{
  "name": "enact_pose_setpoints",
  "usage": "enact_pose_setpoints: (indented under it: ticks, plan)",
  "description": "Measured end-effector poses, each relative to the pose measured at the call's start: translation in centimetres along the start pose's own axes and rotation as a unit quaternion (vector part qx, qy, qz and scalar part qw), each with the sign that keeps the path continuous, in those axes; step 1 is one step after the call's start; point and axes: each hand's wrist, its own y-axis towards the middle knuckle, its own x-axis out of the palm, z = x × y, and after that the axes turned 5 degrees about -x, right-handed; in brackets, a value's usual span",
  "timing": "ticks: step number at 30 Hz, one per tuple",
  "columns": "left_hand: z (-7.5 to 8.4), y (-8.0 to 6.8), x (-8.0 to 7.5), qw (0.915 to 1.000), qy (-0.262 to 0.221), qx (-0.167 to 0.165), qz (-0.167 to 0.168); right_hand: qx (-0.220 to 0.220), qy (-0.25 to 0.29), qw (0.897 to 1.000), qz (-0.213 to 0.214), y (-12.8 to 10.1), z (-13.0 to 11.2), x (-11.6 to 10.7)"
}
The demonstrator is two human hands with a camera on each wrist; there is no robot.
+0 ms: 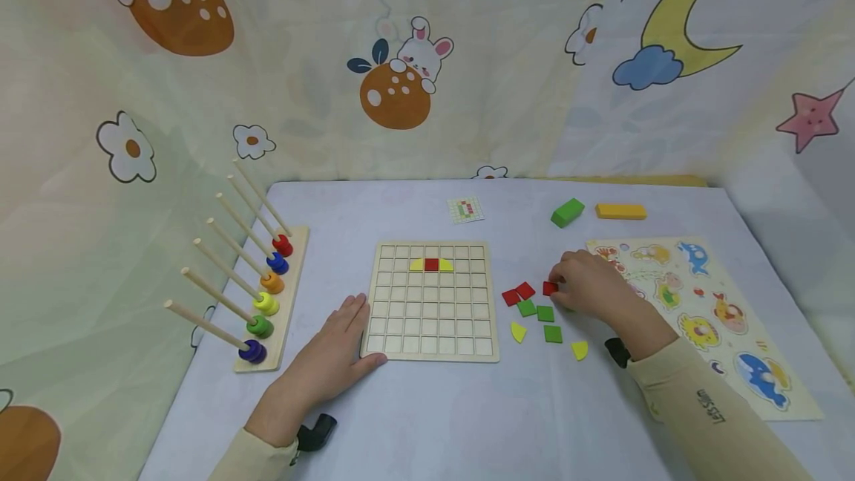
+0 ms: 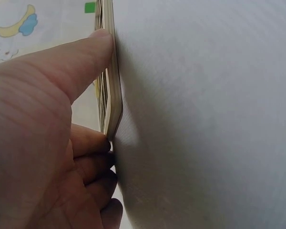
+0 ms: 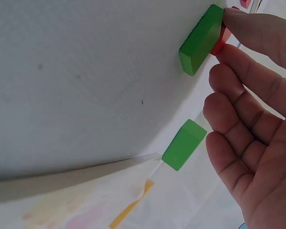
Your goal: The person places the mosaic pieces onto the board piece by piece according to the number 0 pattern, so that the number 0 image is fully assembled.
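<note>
A square wooden grid board [image 1: 434,358] lies flat, with a red square [image 1: 431,264] between two yellow pieces in its upper part. At its lower left corner rests my left hand [image 1: 327,362]; the thumb [image 2: 88,55] lies along the front edge and the fingers are at the left side. My right hand [image 1: 591,288], right of the board, pinches a red square tile [image 3: 221,39] between thumb and index finger. A green tile [image 3: 202,40] is close beside those fingertips. Loose red tiles [image 1: 510,297], green tiles [image 1: 545,314] and yellow pieces [image 1: 518,332] lie between board and right hand.
A peg rack [image 1: 294,266] with coloured rings stands at the left. Behind the board lies a small pattern card [image 1: 465,209]. A green block [image 1: 568,212] and a yellow block [image 1: 621,211] sit at the back right. An animal picture board [image 1: 748,318] lies under the right forearm.
</note>
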Motion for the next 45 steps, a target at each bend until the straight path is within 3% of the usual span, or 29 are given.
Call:
enact_pose_setpoints:
  ticks: [12, 23, 34, 45]
  plan:
    - [0.0, 0.0, 0.0, 1.0000, 0.000, 0.000, 0.003, 0.014, -0.002, 1.000, -0.004, 0.1, -0.1, 0.2]
    - [0.1, -0.1, -0.1, 1.0000, -0.002, 0.000, 0.003, -0.018, -0.014, 0.999, 0.041, 0.3, -1.0, -0.3]
    - [0.0, 0.0, 0.2, 1.0000, 0.003, -0.002, 0.001, -0.011, 0.001, 1.000, 0.019, 1.6, -3.0, -0.8]
    - [-0.1, 0.0, 0.1, 1.0000, 0.008, -0.002, 0.002, -0.039, -0.018, 0.999, 0.034, 3.3, -5.6, -1.2]
